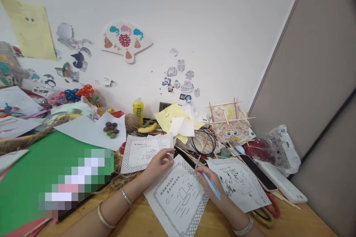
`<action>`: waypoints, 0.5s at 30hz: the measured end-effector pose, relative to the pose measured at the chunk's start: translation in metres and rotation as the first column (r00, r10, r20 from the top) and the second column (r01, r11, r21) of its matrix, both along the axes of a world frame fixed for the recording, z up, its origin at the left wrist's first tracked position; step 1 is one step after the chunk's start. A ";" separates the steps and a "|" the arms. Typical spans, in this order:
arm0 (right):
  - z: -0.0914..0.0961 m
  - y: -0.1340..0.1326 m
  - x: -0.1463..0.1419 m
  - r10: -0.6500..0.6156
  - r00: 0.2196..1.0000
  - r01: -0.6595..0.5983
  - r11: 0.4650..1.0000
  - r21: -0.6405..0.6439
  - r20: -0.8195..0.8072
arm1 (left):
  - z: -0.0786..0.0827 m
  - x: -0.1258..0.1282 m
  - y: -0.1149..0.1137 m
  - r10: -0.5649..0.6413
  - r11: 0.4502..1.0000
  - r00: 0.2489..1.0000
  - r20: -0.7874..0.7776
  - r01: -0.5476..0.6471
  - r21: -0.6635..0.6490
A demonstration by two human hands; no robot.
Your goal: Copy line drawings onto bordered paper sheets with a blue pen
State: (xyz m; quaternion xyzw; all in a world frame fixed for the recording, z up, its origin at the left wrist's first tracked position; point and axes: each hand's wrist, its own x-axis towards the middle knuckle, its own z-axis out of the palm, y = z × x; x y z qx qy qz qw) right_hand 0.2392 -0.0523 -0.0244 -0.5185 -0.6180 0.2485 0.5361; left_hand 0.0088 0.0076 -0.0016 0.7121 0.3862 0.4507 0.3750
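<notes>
Boat drawing (pixel 184 197) | between: left fingers (pixel 166 151) half-curled, empty / right fingers (pixel 199 169) pinching blue pen (pixel 211 186)

Drawing sheet (pixel 185 195): white paper, black line work of sailboats, birds, a small circle, water strokes and two lines of characters; wavy border, margin partly cross-hatched; flat on the table (pixel 302 222), set cornerwise.
Pen (pixel 211 184): light blue, held aslant above the table, tip hidden.
</notes>
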 end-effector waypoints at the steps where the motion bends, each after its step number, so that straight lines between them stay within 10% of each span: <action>1: 0.001 0.000 0.002 -0.006 0.999 0.005 1.000 -0.011 -0.039 | 0.000 -0.001 0.002 0.026 0.999 1.000 0.005 -0.026 -0.023; 7: 0.002 0.005 0.016 -0.126 0.960 0.115 0.992 -0.060 -0.250 | -0.003 -0.010 0.012 0.109 0.979 0.993 0.040 -0.100 -0.175; 12: 0.006 0.005 0.018 -0.187 0.910 0.166 0.982 -0.087 -0.372 | -0.007 -0.002 0.000 -0.243 0.858 0.947 0.213 0.312 -0.408; 15: 0.010 0.004 0.017 -0.187 0.894 0.162 0.982 -0.096 -0.407 | -0.009 0.005 -0.009 -0.285 0.855 0.950 0.128 0.313 -0.414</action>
